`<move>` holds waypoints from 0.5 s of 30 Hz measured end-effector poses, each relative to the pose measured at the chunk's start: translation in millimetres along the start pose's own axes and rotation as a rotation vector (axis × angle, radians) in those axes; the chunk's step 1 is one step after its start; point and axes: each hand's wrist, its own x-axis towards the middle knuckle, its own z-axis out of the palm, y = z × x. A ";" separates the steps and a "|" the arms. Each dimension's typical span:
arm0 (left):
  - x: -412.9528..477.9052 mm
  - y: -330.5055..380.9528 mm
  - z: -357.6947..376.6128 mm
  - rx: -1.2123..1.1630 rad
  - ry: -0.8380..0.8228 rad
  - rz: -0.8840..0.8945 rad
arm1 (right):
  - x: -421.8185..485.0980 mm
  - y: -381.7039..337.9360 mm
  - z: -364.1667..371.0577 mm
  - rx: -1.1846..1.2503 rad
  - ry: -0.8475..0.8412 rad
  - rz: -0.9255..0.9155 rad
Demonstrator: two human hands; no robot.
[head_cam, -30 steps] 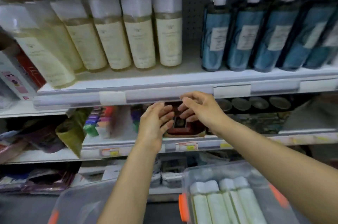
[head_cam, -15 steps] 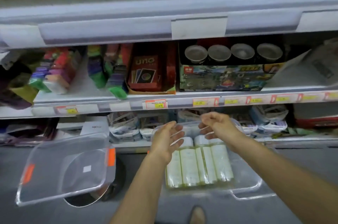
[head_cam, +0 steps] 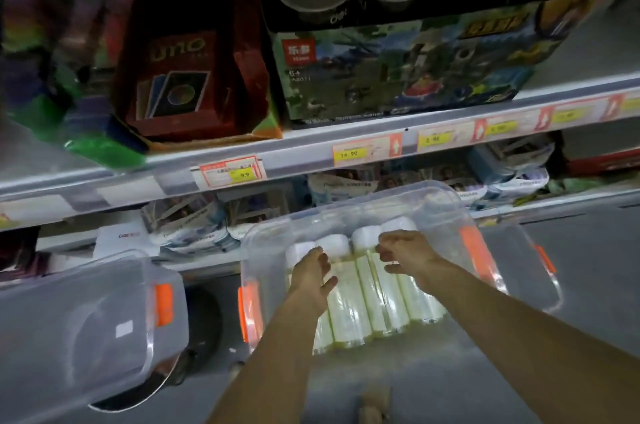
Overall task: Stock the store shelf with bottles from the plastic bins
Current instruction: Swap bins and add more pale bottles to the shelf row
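Both of a person's hands are down inside a clear plastic bin (head_cam: 450, 212) on the shop floor (head_cam: 571, 267). The left hand (head_cam: 311, 273) lies slack and spread over the leftmost bottles (head_cam: 349, 306), thumb out to the side, gripping nothing. The right hand (head_cam: 407, 250) has its fingers curled just by the white caps (head_cam: 334, 243) of the right-hand bottles; whether they have closed on one cannot be told.

The bottles lie on their sides in a tight row along the bin's bottom, touching one another, with the caps toward the far wall, the one nearest the shelves. Their bodies are pale, creamy yellow and straight-sided, and the caps are plain, squat and white. Labels are too blurred to read.

The bin has rounded corners and orange latches (head_cam: 251, 302) on its left and right rims. A second clear bin (head_cam: 86, 319), with an orange latch of its own, sits tilted just to the left.

Behind them, a grey shelf edge (head_cam: 304, 146) carries red-and-yellow price tags (head_cam: 230, 172). On that shelf stand a red card-game box (head_cam: 180, 77) and, beside it to the right, a building-toy box (head_cam: 398, 70). Soft packets (head_cam: 187, 226) fill the low shelf underneath.
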 end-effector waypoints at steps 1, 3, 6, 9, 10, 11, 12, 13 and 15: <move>6.9 -0.4 -1.1 -0.007 -0.001 0.008 | 5.8 1.6 7.1 -0.008 -0.022 0.003; 20.8 0.1 -3.0 0.013 -0.019 0.029 | 17.8 3.6 23.3 -0.010 -0.066 0.005; 38.6 2.8 -2.9 0.071 -0.033 0.056 | 34.7 4.3 48.6 -0.056 -0.143 -0.015; 48.3 4.7 -0.4 0.125 -0.066 0.032 | 47.1 0.7 69.1 -0.124 -0.148 -0.018; 50.7 4.9 0.3 0.134 -0.084 0.020 | 50.5 -0.4 73.5 -0.150 -0.133 -0.006; 52.8 5.1 1.4 0.140 -0.102 0.004 | 55.1 0.1 76.8 -0.171 -0.119 0.004; 55.0 5.3 2.1 0.145 -0.118 -0.014 | 60.0 1.5 79.4 -0.183 -0.112 0.017; 57.6 5.8 2.4 0.149 -0.129 -0.031 | 64.4 3.2 81.9 -0.194 -0.108 0.026; 62.5 6.1 -0.2 0.140 -0.142 -0.042 | 69.7 5.2 87.3 -0.223 -0.098 0.041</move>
